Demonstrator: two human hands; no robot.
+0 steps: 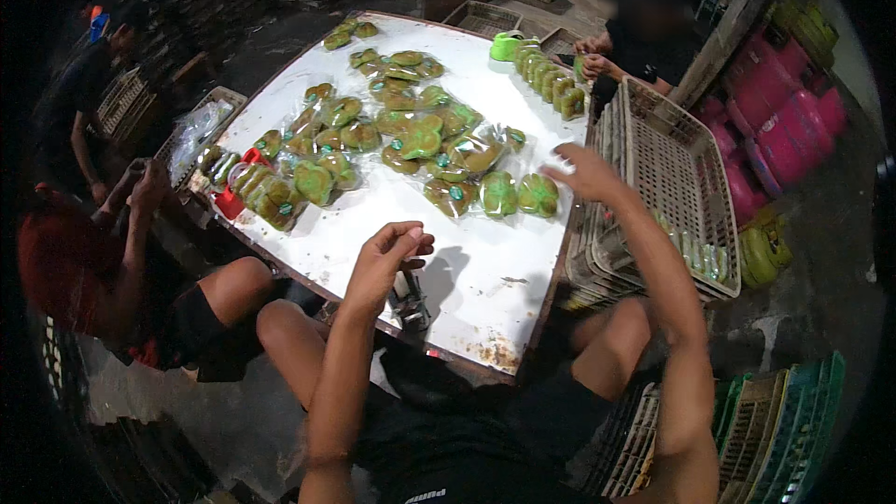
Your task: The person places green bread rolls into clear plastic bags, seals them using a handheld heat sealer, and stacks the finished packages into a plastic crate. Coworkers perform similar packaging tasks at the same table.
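Note:
Many green-and-brown buns in clear plastic bags lie on a white tabletop (392,203). My left hand (395,252) is raised over the near part of the table with fingers curled and thumb against them; whether something small is between them cannot be told. Below it a dark metal device (409,301) sits at the table's near edge, partly hidden. My right hand (584,171), slightly blurred, is over the right edge with fingers apart, close to a bagged green bun (538,194). Beside that bun lie another bagged green bun (498,194) and a browner one (450,197).
Stacked plastic crates (672,175) stand against the right edge, the top one holding packs. A bright green tape dispenser (505,46) sits by a row of bagged buns (549,80). One co-worker sits at the far right, another at the left near a red dispenser (228,203). Pink gas cylinders (791,126) stand further right.

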